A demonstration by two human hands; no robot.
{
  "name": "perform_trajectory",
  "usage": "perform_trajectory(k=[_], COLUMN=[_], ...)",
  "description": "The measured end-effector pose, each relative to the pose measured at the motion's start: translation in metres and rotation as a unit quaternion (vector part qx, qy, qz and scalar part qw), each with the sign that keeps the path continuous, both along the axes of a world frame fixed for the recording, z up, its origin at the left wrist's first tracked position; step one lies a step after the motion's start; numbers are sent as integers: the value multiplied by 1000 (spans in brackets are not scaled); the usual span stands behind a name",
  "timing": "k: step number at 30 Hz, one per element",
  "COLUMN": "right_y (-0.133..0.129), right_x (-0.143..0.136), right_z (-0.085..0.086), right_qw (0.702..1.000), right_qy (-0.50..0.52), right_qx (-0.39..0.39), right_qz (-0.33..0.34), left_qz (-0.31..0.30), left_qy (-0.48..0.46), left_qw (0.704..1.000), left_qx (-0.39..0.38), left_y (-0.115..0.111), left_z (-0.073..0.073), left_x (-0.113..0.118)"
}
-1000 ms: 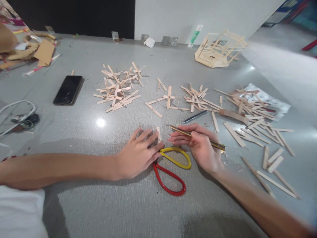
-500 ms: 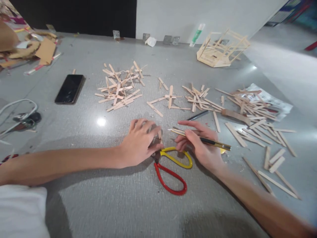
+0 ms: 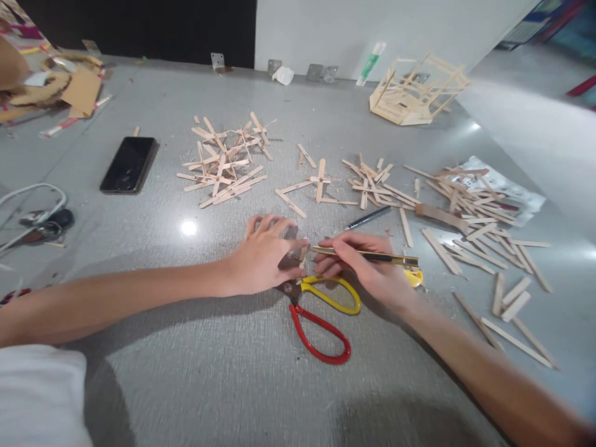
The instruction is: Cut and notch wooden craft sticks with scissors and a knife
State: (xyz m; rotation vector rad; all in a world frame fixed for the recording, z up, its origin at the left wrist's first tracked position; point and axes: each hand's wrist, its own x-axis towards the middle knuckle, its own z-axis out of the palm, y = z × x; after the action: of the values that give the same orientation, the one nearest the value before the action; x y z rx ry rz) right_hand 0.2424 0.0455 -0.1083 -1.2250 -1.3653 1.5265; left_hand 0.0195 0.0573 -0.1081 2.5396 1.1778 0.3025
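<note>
My left hand rests over the grey table, its thumb and index finger gripping the two ends of a short wooden craft stick. In my right hand is a slim black-and-gold craft knife. Its tip points left, close to that stick; whether they touch I cannot tell. Below the fingers lie scissors with one yellow and one red handle, their blades partly hidden under my left hand. A dark pen lies just beyond my right hand, and a yellow object shows beside its wrist.
Joined craft sticks lie in a heap beyond my left hand. More loose sticks spread on the right, around a wooden-handled tool. A stick frame stands at the back right. A phone and cables lie left.
My right hand and the craft knife have shifted slightly left, bringing the tip closer to the stick. My left index finger has straightened toward the stick's upper end.
</note>
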Motion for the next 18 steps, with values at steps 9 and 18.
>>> perform_trajectory(k=[9, 18], right_y=[-7, -20], right_x=[2, -9], right_z=[4, -4], right_qw=[997, 962], right_qy=[-55, -211], right_qx=[34, 159], right_qz=[43, 70], left_qz=[-35, -28], left_qy=[7, 29], left_qw=[999, 998], left_qx=[9, 48], left_y=[-12, -29], left_z=[2, -1], left_x=[-6, -1])
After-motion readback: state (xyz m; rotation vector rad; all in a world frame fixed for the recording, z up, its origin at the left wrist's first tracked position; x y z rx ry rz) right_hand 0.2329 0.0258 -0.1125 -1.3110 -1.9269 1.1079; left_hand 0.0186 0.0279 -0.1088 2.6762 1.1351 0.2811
